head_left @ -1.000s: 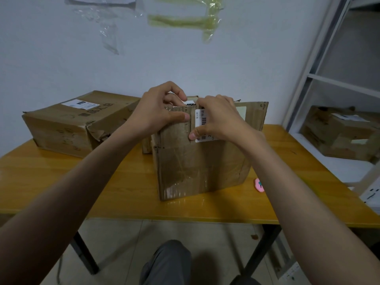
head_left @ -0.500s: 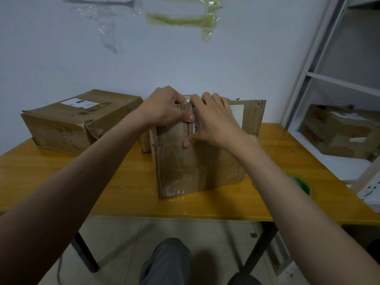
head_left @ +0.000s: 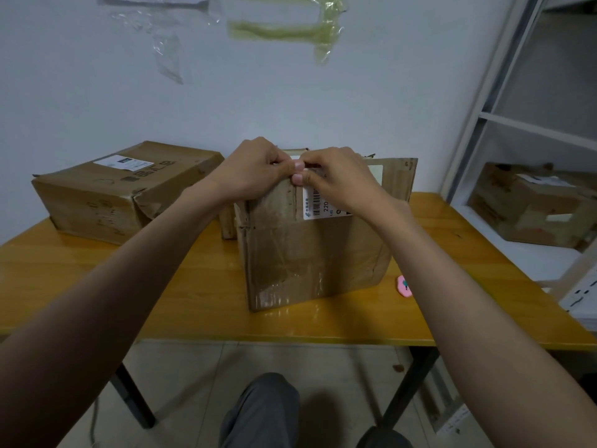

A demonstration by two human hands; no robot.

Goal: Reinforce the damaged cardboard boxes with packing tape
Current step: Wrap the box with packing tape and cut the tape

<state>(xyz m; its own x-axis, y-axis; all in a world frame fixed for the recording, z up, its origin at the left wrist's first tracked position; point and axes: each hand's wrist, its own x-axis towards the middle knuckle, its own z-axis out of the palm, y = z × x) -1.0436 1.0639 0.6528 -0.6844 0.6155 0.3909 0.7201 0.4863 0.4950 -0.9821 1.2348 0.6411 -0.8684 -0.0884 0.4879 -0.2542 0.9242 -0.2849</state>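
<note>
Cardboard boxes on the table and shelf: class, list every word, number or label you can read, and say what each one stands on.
"220": white barcode label on the front box, partly covered by the right hand.
Blue logo and small print on that label: too small to read.
White label and dark printed characters on the left box: blurred.
Label on the shelf box: unreadable.

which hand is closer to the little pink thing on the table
Right. The right hand is at the top edge of the middle box, up and left of the pink thing; the left hand is farther left.
</note>
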